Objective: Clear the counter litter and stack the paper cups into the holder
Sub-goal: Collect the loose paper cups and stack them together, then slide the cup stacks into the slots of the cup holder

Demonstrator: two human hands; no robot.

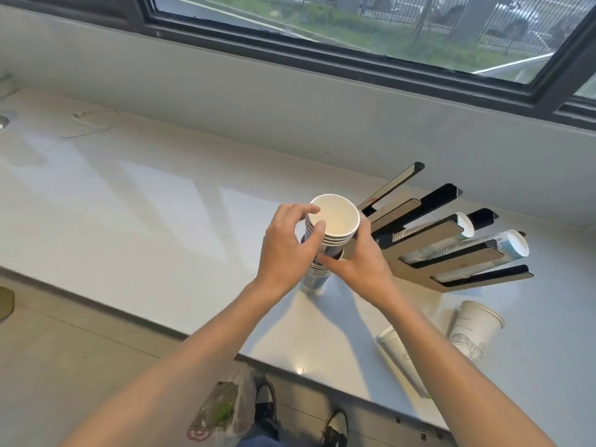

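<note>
A tall stack of paper cups (335, 221) stands upright on the white counter (145, 204), its white mouth facing me. My left hand (287, 250) grips the stack's upper rims from the left. My right hand (364, 259) holds the stack from the right and below. Just right of the stack sits the black and brown cup holder (451, 250), with stacks of cups in its slots. Two loose white printed cups lie on the counter near its front edge: one tall cup (472, 333) and one on its side (403, 362).
A white cord (90, 122) lies at the counter's far left by the wall. A window runs along the back. Below the counter edge, a clear plastic bag with litter (222, 411) hangs near my shoes (267, 404) on the floor.
</note>
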